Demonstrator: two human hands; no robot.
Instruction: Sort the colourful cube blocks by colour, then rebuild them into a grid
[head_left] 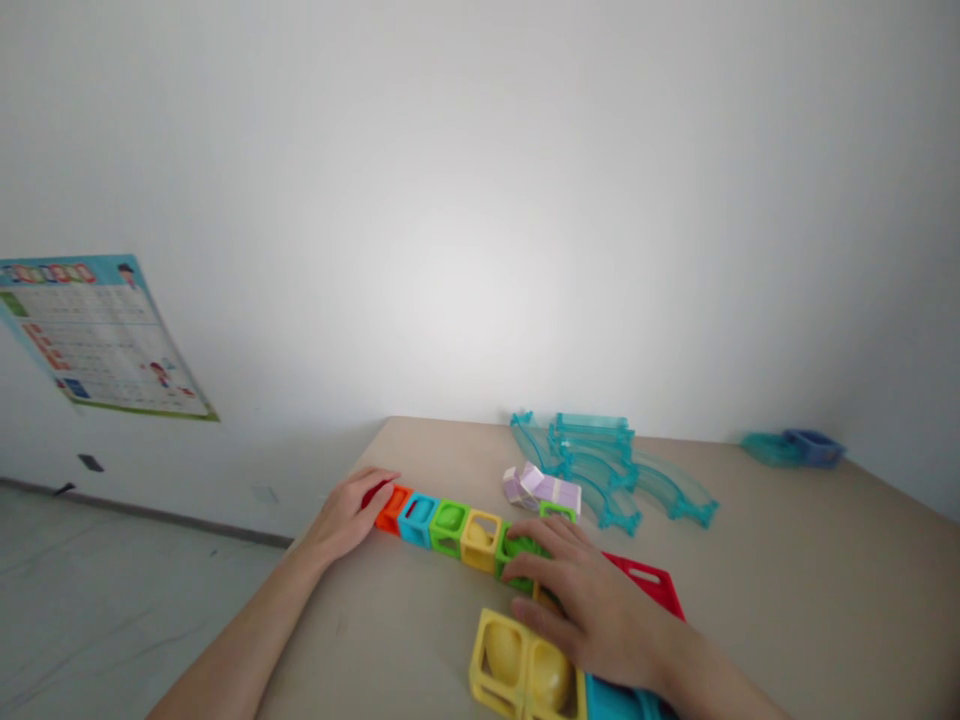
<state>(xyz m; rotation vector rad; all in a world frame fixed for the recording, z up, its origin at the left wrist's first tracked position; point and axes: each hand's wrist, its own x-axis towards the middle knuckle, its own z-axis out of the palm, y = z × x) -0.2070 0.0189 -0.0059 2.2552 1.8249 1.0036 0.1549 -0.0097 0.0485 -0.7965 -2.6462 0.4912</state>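
A row of hollow plastic cube blocks runs across the table, with an orange block (392, 510), a blue block (418, 520), a light green block (450, 528) and a yellow block (481, 538). At its left end my left hand (351, 518) is closed around a red block (373, 492), mostly hidden by the fingers. My right hand (577, 590) curls its fingers over a green block (517, 548) at the right end. Beneath that palm, an orange-yellow block is partly covered. Close to my right thumb lie joined larger yellow blocks (504, 655).
Blue pieces (622, 700) and a red piece (651, 578) lie around my right wrist. Behind are a lilac-and-white piece (555, 490) and clear teal track pieces (592, 460). A blue bin (814, 448) stands far right. The table's left edge borders the floor; a wall rises behind.
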